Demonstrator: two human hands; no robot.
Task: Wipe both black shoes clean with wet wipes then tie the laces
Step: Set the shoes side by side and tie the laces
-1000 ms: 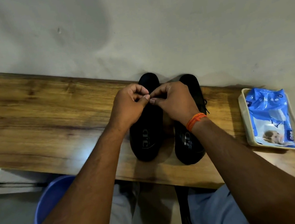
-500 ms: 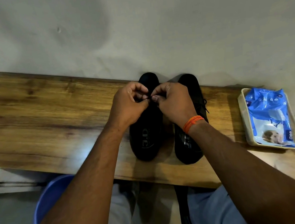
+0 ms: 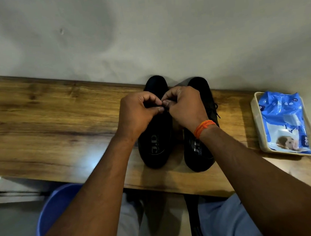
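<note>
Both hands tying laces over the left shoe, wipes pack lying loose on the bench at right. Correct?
Not quite. The head view shows the wipes pack sitting in a beige tray, not loose on the bench. Both hands, left hand and right hand, do work over the left shoe.

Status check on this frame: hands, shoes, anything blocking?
Left hand and right hand both pinching the lace over the left shoe. Right shoe beside it, lace ends loose. Wipes pack in tray, off right. Nothing blocking.
</note>
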